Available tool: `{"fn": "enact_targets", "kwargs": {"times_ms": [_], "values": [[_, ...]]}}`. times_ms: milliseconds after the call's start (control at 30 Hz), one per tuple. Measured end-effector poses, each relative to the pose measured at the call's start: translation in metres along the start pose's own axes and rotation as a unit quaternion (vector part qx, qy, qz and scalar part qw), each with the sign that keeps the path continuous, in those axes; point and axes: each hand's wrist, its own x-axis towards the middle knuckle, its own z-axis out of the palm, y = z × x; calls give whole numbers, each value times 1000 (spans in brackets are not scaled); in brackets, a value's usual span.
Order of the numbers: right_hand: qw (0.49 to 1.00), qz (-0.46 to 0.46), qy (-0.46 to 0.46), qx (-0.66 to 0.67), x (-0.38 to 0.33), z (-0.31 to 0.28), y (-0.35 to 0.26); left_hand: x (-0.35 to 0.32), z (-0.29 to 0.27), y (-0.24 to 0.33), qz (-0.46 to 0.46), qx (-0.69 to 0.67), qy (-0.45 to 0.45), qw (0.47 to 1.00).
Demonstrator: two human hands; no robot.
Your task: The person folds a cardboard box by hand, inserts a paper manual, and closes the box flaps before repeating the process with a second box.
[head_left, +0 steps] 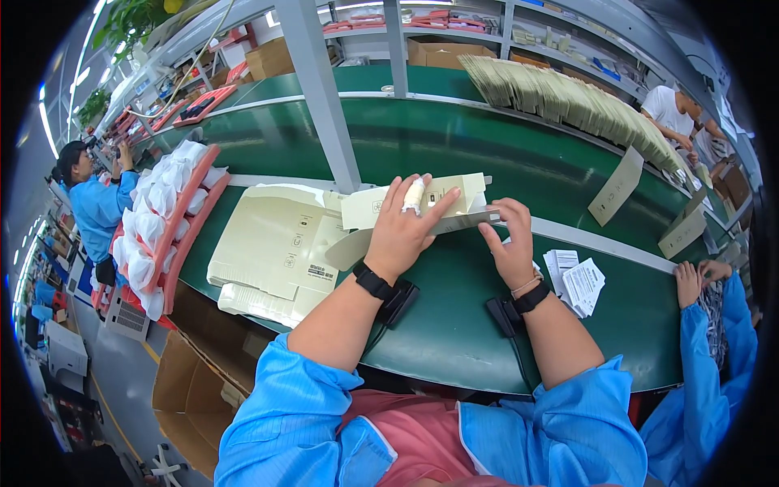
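A cream cardboard box point(471, 188), partly folded open, is held above the green table in front of me. My left hand point(402, 231) grips it from its left side, fingers spread across the panel. A small white piece point(414, 195) shows at those fingers; whether it is a finger wrapping or a separate item I cannot tell. At the box's right end, my right hand point(513, 247) pinches a flap between thumb and fingers. Just left of my left hand lies a stack of flat cream cartons point(264, 235). White printed leaflets point(583, 284) lie right of my right hand.
Red trays of white-wrapped items point(174, 203) stand at the left. A grey metal post point(320, 97) rises behind the cartons. Folded boxes point(615, 187) stand on the green belt point(454, 134), with a long carton row point(568, 97) beyond. A co-worker's hands point(694, 280) are at right.
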Motion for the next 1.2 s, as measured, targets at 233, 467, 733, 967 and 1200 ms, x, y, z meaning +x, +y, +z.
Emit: {"fn": "enact_targets", "kwargs": {"times_ms": [233, 467, 733, 967, 1200], "values": [[997, -21, -35, -64, 0, -8, 5, 1, 1, 8, 42, 29, 36, 998], [997, 40, -73, -4, 2, -8, -2, 0, 2, 17, 44, 20, 57, 997], [995, 11, -85, 54, 1, 0, -26, -2, 0, 21, -2, 9, 90, 996], [983, -91, -158, 0, -7, 3, -17, 0, 6, 24, 52, 20, 93, 994], [975, -175, -135, -13, -2, 0, -16, -2, 6, 16, 67, 14, 73, 995]]}}
